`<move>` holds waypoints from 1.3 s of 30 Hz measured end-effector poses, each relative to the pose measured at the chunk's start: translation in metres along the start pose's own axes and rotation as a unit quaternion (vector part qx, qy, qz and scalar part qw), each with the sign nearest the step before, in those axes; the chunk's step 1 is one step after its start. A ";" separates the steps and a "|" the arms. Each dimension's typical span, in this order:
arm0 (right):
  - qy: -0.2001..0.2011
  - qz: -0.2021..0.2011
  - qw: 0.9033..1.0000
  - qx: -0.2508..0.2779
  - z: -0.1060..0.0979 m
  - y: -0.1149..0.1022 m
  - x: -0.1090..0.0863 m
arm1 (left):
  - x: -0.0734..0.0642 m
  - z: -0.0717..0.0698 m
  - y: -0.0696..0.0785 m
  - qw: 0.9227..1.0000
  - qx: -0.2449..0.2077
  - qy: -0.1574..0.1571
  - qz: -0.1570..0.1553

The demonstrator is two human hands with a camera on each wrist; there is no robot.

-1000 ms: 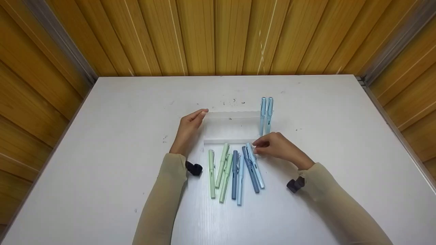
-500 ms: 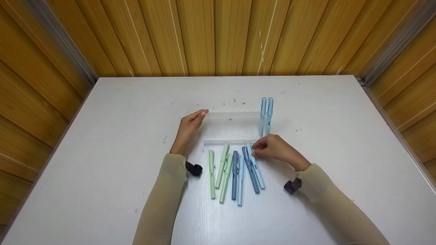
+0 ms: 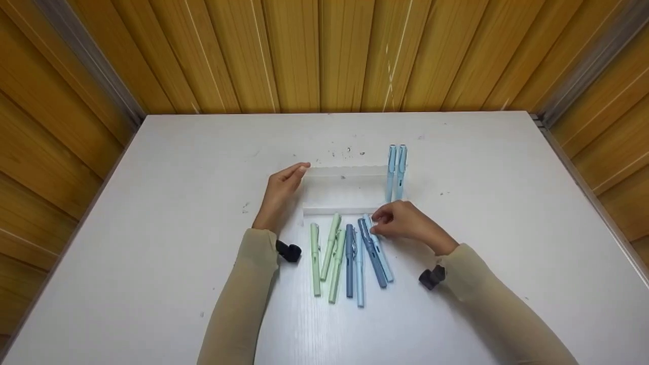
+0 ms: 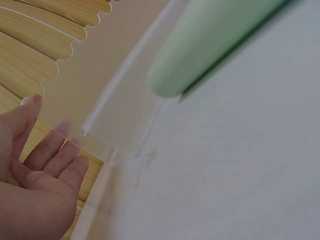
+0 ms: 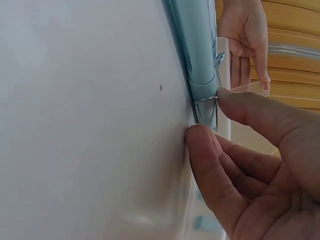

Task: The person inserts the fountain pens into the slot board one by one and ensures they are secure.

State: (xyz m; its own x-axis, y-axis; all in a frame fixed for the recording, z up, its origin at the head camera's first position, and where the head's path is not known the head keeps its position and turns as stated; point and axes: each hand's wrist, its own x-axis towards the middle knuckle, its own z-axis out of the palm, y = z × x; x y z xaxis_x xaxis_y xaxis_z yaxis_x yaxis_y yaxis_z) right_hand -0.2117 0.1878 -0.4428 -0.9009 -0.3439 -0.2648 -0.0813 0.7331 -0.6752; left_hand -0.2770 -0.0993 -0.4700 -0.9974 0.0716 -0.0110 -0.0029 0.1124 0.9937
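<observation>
Right hand (image 3: 405, 223), at frame centre, pinches the upper end of a pale blue plastic pen (image 3: 381, 253) between thumb and forefinger; the pen lies on the white table (image 3: 152, 203). Left hand (image 3: 281, 195), fingers straight, steadies the left end of a clear acrylic notched pen rack (image 3: 345, 190). Two light blue pens (image 3: 396, 170) already stand at the rack's right end; the other slots look unfilled. Seven more pens (image 3: 337, 256), green and blue, lie loose below the rack, so most of the loading appears left to do.

Head overhead; 2 wrist views close.
</observation>
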 end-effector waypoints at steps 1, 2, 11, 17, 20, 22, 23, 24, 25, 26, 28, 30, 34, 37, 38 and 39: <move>0.000 0.002 1.000 0.003 0.001 -0.001 0.000 | 0.000 0.000 0.000 1.000 0.003 0.001 -0.001; -0.001 -0.001 1.000 0.004 0.001 -0.002 0.000 | 0.000 0.000 0.000 1.000 0.005 0.002 -0.003; -0.009 -0.015 1.000 0.008 0.005 -0.005 0.003 | 0.000 0.000 0.000 1.000 0.013 0.004 -0.008; -0.022 -0.026 0.999 0.000 0.006 -0.005 0.003 | -0.001 0.000 0.001 1.000 0.013 0.005 -0.007; -0.026 -0.042 0.999 -0.003 0.005 -0.003 0.002 | -0.001 0.000 0.001 1.000 -0.001 0.000 -0.009; -0.026 -0.054 0.998 -0.006 0.005 -0.003 0.002 | -0.001 0.000 0.001 1.000 -0.015 -0.003 -0.011; -0.026 -0.056 0.998 -0.006 0.005 -0.003 0.002 | -0.001 0.000 0.001 1.000 -0.020 -0.004 -0.013; -0.026 -0.060 0.998 -0.008 0.004 -0.003 0.002 | -0.001 0.001 0.001 1.000 -0.027 -0.005 -0.015; -0.027 -0.062 0.998 -0.010 0.004 -0.003 0.002 | -0.001 0.001 0.001 0.999 -0.031 -0.007 -0.016; -0.027 -0.059 0.998 -0.009 0.004 -0.004 0.002 | -0.001 0.001 0.001 0.999 -0.029 -0.006 -0.017; -0.030 -0.050 0.998 -0.007 0.004 -0.005 0.002 | -0.001 0.001 0.000 1.000 -0.022 -0.005 -0.020; -0.032 -0.046 0.998 -0.007 0.004 -0.006 0.002 | -0.001 0.001 0.000 1.000 -0.015 -0.003 -0.020; -0.032 -0.040 0.999 -0.006 0.004 -0.006 0.003 | 0.000 0.001 0.000 1.000 -0.001 0.001 -0.014; -0.032 -0.037 0.999 -0.002 0.004 -0.007 0.003 | 0.000 0.000 0.001 1.000 0.004 0.002 -0.013; -0.032 -0.035 0.999 -0.001 0.004 -0.006 0.003 | 0.000 0.000 0.001 1.000 0.006 0.001 -0.014; -0.032 -0.030 0.999 0.002 0.003 -0.006 0.003 | 0.000 0.000 0.000 1.000 0.007 0.000 -0.016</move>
State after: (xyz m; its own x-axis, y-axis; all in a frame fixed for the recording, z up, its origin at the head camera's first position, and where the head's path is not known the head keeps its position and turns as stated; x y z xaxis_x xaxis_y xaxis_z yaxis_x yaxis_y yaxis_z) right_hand -0.2124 0.1803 -0.4415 -0.8651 -0.4238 -0.2683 -0.1313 0.7077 -0.6943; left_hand -0.2766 -0.0996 -0.4696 -0.9969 0.0671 -0.0417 -0.0328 0.1292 0.9911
